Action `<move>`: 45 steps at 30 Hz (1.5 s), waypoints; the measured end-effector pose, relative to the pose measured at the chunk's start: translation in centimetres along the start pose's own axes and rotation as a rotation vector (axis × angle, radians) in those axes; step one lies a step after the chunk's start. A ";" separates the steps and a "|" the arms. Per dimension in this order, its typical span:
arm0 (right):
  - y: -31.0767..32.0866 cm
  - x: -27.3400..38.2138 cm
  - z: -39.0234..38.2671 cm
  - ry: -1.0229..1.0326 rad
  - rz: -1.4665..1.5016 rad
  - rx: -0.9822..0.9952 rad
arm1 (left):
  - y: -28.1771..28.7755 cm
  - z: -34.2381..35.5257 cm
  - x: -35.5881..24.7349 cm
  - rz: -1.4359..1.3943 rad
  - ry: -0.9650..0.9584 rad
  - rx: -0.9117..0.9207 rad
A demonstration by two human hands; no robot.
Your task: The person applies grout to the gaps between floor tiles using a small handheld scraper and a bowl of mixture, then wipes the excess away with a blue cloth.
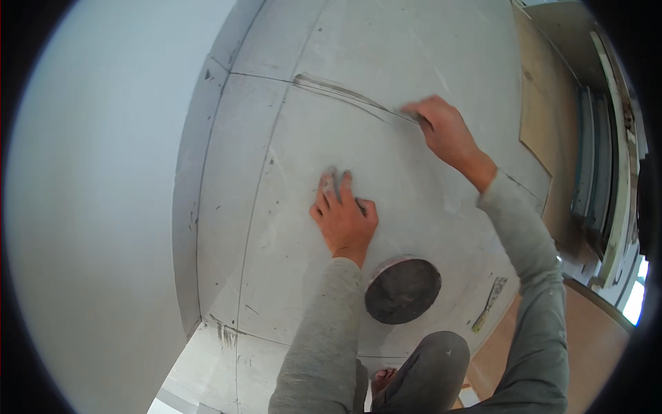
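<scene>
Pale grey floor tiles lie beneath my hands, with thin dark joints between them. A dark smear of grout runs along one joint at the far side. At its right end is my right hand, fingers curled together and fingertips slightly blurred on the joint; whether they hold something small is hidden. My left hand leans on the tile with its fingers spread, and grey stains mark the fingertips. Near my left forearm sits a round bowl of dark grey paste. A putty knife lies to the bowl's right.
A white wall rises along the left, with a grey tile skirting at its foot. At the right lie a brown board and several long stacked strips. My bent knee is close by the bowl.
</scene>
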State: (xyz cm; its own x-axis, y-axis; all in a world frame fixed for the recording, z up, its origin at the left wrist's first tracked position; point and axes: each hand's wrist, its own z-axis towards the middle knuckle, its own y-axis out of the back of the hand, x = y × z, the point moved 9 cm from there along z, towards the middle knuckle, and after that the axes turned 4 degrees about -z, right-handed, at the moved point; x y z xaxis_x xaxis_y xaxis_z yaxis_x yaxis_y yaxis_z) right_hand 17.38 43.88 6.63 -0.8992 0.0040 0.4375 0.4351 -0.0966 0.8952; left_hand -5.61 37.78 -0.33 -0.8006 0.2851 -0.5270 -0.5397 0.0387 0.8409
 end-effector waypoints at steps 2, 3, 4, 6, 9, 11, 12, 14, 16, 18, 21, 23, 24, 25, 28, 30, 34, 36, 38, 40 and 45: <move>-0.7 -0.1 0.4 0.003 -0.124 -0.071 | -0.1 0.1 -0.5 0.000 -0.021 0.003; -1.2 -0.2 0.1 0.021 -0.219 -0.137 | -0.1 0.0 -0.4 0.031 -0.029 0.001; -2.0 -0.1 -1.2 0.008 -0.217 -0.147 | 0.0 0.2 -0.6 0.034 -0.045 0.005; -2.2 2.0 -4.6 0.052 -0.232 -0.230 | -0.1 0.0 -0.5 0.040 -0.013 0.029; -1.4 -0.4 -5.2 -0.193 -0.095 -0.023 | -0.5 -0.2 -0.4 0.073 -0.034 0.029; 0.1 -1.5 -3.9 -0.158 -0.182 -0.155 | -0.4 0.0 -0.9 0.053 -0.025 0.050; 0.6 -1.5 -3.8 -0.101 -0.236 -0.275 | -0.4 0.0 -0.5 0.069 0.004 0.066; -0.8 -0.9 -6.5 -0.117 -0.233 -0.261 | -0.4 -0.1 -0.5 0.069 -0.020 0.063; -0.9 -0.4 -7.6 -0.116 -0.207 -0.238 | -0.2 -0.2 -0.3 0.088 -0.023 0.054; -0.6 -2.5 -8.8 -0.248 -0.074 -0.062 | -0.5 -0.1 -0.5 0.090 -0.024 0.048; 2.3 -4.7 -8.8 -0.184 -0.220 -0.369 | -0.8 -0.2 -0.9 0.098 -0.025 0.063; 1.1 -3.7 -11.0 -0.186 -0.252 -0.332 | -0.5 -0.3 -0.9 0.089 -0.044 0.056; 0.5 -3.0 -11.4 -0.174 -0.263 -0.299 | -0.3 -0.2 -0.7 0.100 -0.053 0.037; 0.8 -2.9 -11.9 -0.176 -0.260 -0.304 | -0.2 -0.2 -0.6 0.103 -0.058 0.035; 0.4 -5.6 -12.6 -0.355 -0.122 -0.092 | -0.2 -0.1 -0.8 0.107 -0.058 0.042; 3.1 -7.0 -11.8 -0.283 -0.277 -0.405 | -0.4 0.1 -1.3 0.119 -0.055 0.037; 1.2 -5.0 -14.9 -0.266 -0.349 -0.367 | -0.4 -0.3 -1.1 0.130 -0.068 0.021; 1.5 -7.0 -16.8 -0.408 -0.118 -0.207 | -0.8 -0.3 -1.0 0.137 -0.056 0.032; 5.6 -10.4 -17.5 -0.442 -0.283 -0.343 | -0.8 -0.2 -1.7 0.115 -0.055 0.035; 7.4 -11.1 -18.4 -0.457 -0.432 -0.482 | -0.1 0.2 -1.7 0.108 -0.045 0.025; 3.9 -6.3 -22.4 -0.666 0.256 -0.180 | -1.5 -0.9 -1.5 0.126 -0.044 0.032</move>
State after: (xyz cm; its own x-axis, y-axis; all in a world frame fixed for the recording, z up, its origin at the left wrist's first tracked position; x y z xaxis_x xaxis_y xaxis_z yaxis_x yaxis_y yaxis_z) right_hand 23.74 21.19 5.41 -0.5271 0.5580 0.6409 0.5618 -0.3370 0.7555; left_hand -3.87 36.46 -0.91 -0.8491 0.3314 -0.4114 -0.4262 0.0302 0.9041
